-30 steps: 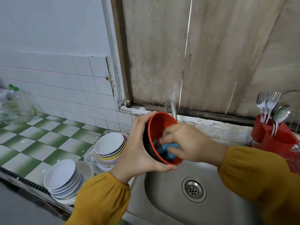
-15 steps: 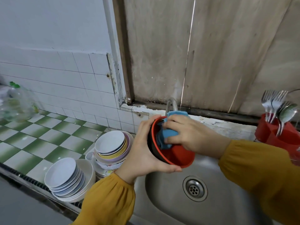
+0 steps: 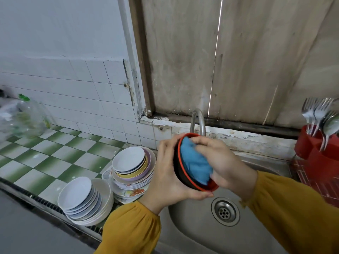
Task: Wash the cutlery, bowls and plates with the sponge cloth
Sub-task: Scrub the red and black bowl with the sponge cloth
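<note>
Left hand gripping the bowl, right hand pressing the sponge cloth inside.
Two stacks of plates are waiting unwashed; cutlery is standing racked.

The location is a domestic kitchen, viewed at its dishwashing station. A stainless steel sink with a round drain is set into the counter, and a curved metal tap rises behind it. The counter to the left is surfaced in green and white checkered tiles. The wall above it carries white tiles. Two stacks of crockery stand on the counter beside the sink: a stack of plates and a stack of shallow bowls. To the right, a red rack carries a red cutlery holder with forks and spoons standing upright. Weathered boards close the opening behind the tap.
</note>
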`<action>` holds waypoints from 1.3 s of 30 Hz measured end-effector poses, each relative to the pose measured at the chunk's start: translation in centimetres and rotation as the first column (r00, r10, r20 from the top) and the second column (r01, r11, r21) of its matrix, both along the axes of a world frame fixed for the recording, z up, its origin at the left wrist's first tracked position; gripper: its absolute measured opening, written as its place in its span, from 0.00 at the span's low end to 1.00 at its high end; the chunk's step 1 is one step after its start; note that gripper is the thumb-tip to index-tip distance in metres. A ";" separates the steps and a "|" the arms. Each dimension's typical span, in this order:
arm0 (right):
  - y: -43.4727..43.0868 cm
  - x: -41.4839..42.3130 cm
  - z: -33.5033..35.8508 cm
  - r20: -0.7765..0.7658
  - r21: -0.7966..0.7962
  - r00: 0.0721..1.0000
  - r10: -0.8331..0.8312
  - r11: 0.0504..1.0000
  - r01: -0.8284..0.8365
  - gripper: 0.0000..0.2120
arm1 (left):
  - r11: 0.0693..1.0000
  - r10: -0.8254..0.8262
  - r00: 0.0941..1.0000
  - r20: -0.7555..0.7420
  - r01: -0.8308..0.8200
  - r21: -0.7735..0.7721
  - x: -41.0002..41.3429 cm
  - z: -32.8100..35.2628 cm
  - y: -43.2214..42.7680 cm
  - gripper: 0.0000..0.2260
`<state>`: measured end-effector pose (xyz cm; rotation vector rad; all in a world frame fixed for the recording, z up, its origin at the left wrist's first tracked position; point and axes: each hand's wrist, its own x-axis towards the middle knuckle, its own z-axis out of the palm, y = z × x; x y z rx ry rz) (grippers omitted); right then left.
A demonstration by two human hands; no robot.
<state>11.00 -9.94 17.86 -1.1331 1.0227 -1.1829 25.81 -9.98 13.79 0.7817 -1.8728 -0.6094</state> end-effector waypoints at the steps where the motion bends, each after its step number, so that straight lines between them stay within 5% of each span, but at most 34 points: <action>1: 0.1 0.5 -0.3 0.168 0.130 0.979 -0.114 0.987 0.092 0.10 | 1.000 -0.002 1.000 0.004 0.002 0.005 -0.2 0.0 0.2 0.54; 3: 0.3 1.2 -0.8 0.251 0.193 0.958 -0.141 0.977 0.093 0.09 | 1.000 -0.003 1.000 -0.005 0.003 0.030 -0.2 0.2 0.4 0.54; 5: 0.9 1.1 -0.8 0.152 -0.003 0.982 0.111 0.994 -0.112 0.10 | 0.999 -0.010 1.000 -0.024 0.011 0.042 0.5 0.6 0.2 0.53; 7: 1.1 -0.2 0.0 -0.230 -0.260 0.907 0.353 0.876 -0.407 0.15 | 0.999 -0.026 0.999 -0.034 0.027 0.023 1.7 1.1 -0.3 0.54; 9: 0.5 -2.2 1.2 -0.641 -0.272 0.676 0.364 0.716 -0.643 0.17 | 0.999 -0.036 0.999 -0.017 0.036 0.007 2.4 1.5 -0.7 0.55; 11: -0.7 -3.7 2.0 -0.915 -0.321 0.403 0.032 0.547 -0.773 0.15 | 0.999 -0.044 0.999 0.005 0.044 0.028 2.3 1.6 -0.8 0.55; 13: -2.1 -4.2 1.6 -0.851 -0.413 0.238 -0.467 0.317 -0.854 0.08 | 0.988 -0.105 0.994 -0.024 0.107 0.115 1.9 1.5 -0.8 0.54; 16: -2.7 -4.4 2.1 -0.599 -0.475 0.346 -0.722 -0.028 -0.879 0.11 | 0.948 -0.213 0.976 -0.049 0.218 0.232 1.7 1.7 -0.7 0.52; 18: -2.6 -4.6 2.5 -0.570 -0.471 0.398 -0.719 -0.111 -0.875 0.11 | 0.950 -0.228 0.974 -0.009 0.224 0.219 1.8 2.0 -0.5 0.51; 21: -2.1 -4.1 1.6 -0.710 -0.446 0.257 -0.655 0.135 -0.885 0.11 | 0.973 -0.180 0.984 -0.019 0.180 0.142 2.2 2.1 -0.4 0.53; 24: -0.2 -3.5 1.6 -0.963 -0.253 0.181 -0.198 0.447 -0.858 0.11 | 0.990 -0.120 0.993 0.002 0.120 0.073 2.3 1.6 -0.4 0.52; 27: 1.6 -2.6 1.1 -0.874 -0.317 0.475 0.103 0.619 -0.718 0.09 | 0.992 -0.098 0.995 0.006 0.097 0.078 1.8 0.8 0.2 0.53; 28: 1.9 -1.9 0.6 -0.735 -0.378 0.660 0.157 0.713 -0.590 0.11 | 0.993 -0.082 0.997 -0.006 0.082 0.080 1.6 0.6 0.4 0.53; 30: 2.1 -0.1 0.3 -0.195 -0.333 0.978 0.073 0.933 -0.136 0.15 | 0.997 -0.053 0.999 -0.004 0.053 0.062 1.3 0.5 0.7 0.53; 32: 2.1 1.2 -0.1 0.144 -0.140 0.972 -0.185 0.969 0.205 0.14 | 0.997 -0.048 0.999 0.001 0.048 0.055 1.0 0.7 1.0 0.52; 33: 2.1 1.6 -0.1 0.153 -0.100 0.966 -0.209 0.969 0.226 0.13 | 0.998 -0.040 0.999 -0.002 0.040 0.051 1.0 0.9 1.0 0.52; 36: 2.7 2.2 0.3 -0.022 -0.158 0.998 0.058 0.986 -0.061 0.14 | 1.000 -0.025 1.000 0.007 0.025 0.018 1.6 1.4 0.7 0.53; 39: 2.2 2.5 1.0 0.058 -0.148 0.993 -0.102 0.983 0.109 0.13 | 0.999 -0.031 0.999 0.013 0.031 0.019 1.8 1.5 0.6 0.54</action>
